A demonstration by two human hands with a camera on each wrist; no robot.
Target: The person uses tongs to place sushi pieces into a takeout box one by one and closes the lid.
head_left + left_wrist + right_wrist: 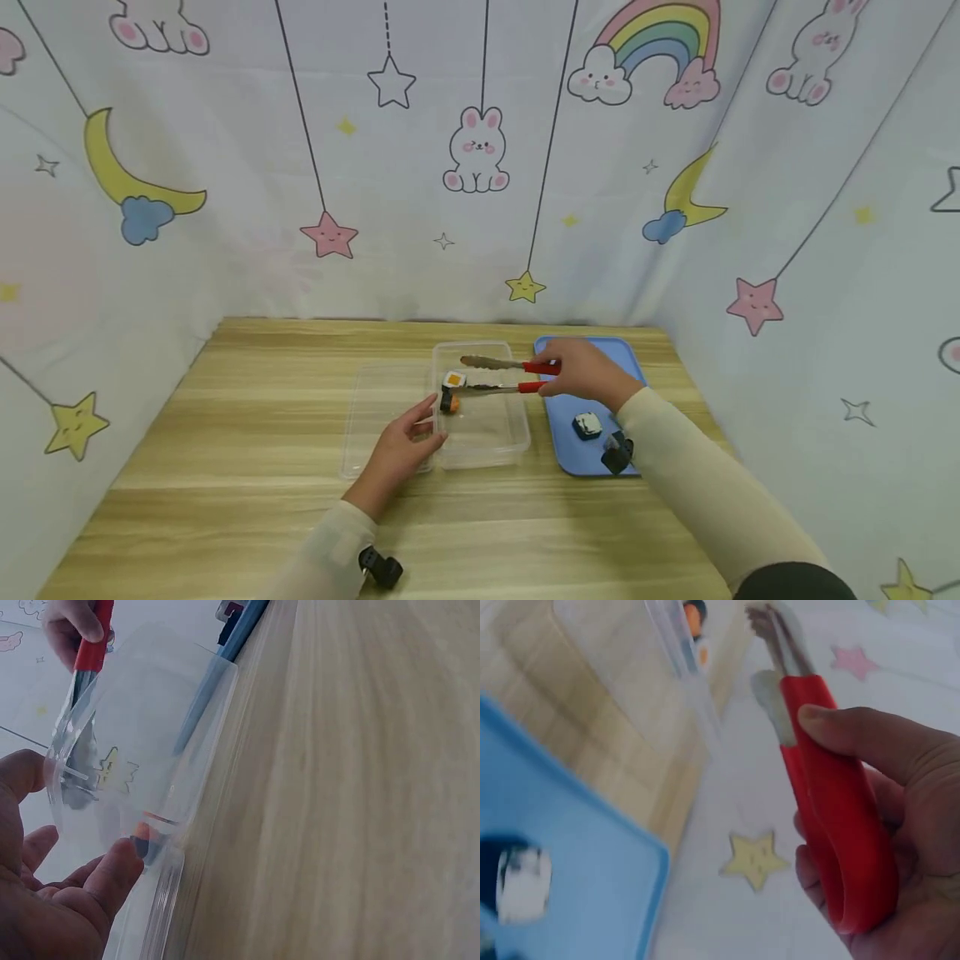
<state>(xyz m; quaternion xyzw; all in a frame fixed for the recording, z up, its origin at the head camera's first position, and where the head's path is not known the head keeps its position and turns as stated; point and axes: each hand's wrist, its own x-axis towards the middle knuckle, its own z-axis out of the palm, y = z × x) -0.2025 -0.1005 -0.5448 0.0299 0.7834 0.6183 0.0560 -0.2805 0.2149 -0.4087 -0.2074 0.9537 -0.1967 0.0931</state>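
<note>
Cream sleeves [712, 492] reach over a wooden counter [225, 417] from five and seven o'clock; a blue tray [562, 446] lies at three o'clock of a clear container [487, 454], a clear lid [367, 417] at nine. Relaxed and spread, the left hand [401, 454] meets the container's eight o'clock edge; the right hand [588, 371] grips red-handled tongs [531, 387], arms parted over the container. An orange-centred sushi piece [453, 381] sits inside at ten o'clock beside a tong tip, a darker piece [446, 403] at nine, a third piece [587, 426] on the tray.

Curtained booth-like workspace, pale cartoon-printed fabric walls [405, 183], wood-grain tabletop [255, 417]
</note>
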